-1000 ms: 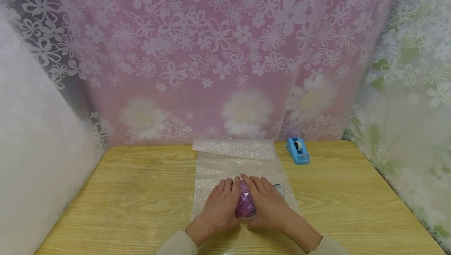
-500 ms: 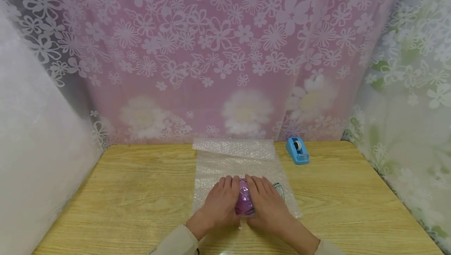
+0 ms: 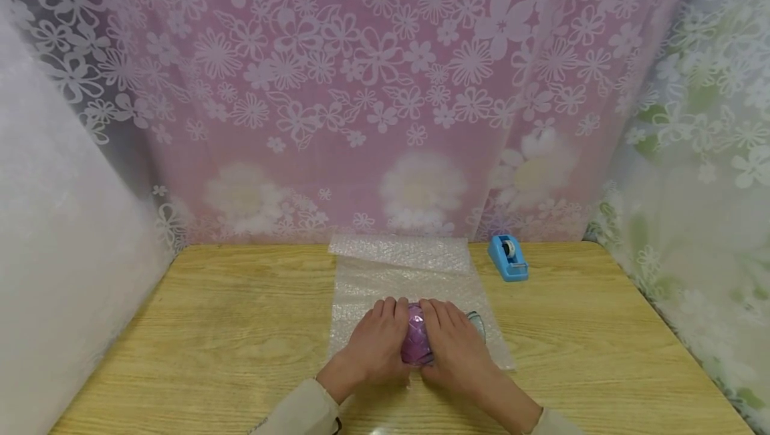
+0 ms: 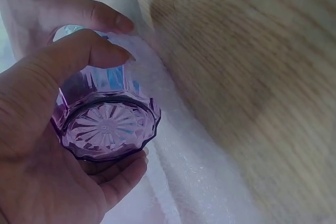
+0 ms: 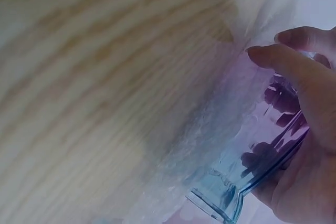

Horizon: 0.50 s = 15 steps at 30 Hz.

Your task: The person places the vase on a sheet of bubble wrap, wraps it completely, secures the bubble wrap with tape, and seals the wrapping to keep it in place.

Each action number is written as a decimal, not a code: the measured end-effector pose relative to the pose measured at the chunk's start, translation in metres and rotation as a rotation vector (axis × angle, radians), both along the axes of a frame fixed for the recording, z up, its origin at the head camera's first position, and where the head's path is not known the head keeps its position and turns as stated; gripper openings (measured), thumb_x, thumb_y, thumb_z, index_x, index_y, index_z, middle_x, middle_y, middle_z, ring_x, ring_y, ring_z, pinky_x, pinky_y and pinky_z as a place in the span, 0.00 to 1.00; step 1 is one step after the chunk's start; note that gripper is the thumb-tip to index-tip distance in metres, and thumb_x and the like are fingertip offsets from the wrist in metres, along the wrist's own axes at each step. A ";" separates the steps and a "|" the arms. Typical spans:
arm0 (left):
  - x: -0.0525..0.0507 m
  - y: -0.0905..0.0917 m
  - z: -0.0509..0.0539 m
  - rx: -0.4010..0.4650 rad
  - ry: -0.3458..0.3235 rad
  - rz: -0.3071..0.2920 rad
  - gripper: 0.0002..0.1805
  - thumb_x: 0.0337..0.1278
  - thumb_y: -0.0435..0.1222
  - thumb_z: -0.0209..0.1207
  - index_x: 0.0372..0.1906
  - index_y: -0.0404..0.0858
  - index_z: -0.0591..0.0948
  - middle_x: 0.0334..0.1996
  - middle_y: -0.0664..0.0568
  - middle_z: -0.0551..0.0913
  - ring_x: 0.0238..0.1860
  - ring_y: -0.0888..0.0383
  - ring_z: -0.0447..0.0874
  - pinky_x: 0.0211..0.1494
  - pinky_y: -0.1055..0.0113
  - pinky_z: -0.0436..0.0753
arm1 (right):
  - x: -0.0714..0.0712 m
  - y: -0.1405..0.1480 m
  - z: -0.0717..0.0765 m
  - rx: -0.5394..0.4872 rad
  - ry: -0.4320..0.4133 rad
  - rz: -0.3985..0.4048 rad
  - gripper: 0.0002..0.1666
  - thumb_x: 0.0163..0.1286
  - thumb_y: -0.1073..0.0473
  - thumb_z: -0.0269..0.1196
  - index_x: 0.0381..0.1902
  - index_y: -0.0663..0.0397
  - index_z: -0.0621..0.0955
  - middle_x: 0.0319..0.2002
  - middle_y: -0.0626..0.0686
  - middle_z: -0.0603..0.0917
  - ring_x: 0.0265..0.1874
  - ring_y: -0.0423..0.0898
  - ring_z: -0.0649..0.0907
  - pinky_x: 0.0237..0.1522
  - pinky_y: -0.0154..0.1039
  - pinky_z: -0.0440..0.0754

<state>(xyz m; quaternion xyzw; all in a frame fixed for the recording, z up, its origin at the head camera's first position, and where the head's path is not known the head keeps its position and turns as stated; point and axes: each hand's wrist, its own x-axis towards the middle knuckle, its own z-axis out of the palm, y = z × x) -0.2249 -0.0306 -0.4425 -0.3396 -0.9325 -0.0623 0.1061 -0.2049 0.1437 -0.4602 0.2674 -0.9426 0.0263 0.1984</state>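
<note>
Grip of two: left hand [image 3: 377, 345] and right hand [image 3: 460, 348], both curled round one purple-to-blue glass [image 3: 416, 338], lying on its side, base [image 4: 107, 127] left, rim [image 5: 212, 205] right. Under it, near end of one bubble-wrap sheet [image 3: 361, 295]. Farther off, to the right, one blue tape dispenser [image 3: 501, 261] with one roll [image 3: 509, 248]. Beneath all, one wooden table [image 3: 240, 315]; beyond, pink flowered cloth [image 3: 361, 121].

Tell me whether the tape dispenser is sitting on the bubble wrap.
No, the blue tape dispenser stands on the wooden table, to the right of the bubble wrap.
</note>
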 end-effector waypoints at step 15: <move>0.001 0.006 -0.002 -0.030 0.030 0.054 0.58 0.16 0.54 0.76 0.60 0.32 0.63 0.47 0.45 0.69 0.48 0.52 0.70 0.52 0.60 0.76 | -0.003 0.002 0.005 0.023 -0.042 0.002 0.58 0.35 0.42 0.74 0.60 0.69 0.67 0.53 0.62 0.74 0.53 0.57 0.74 0.59 0.48 0.69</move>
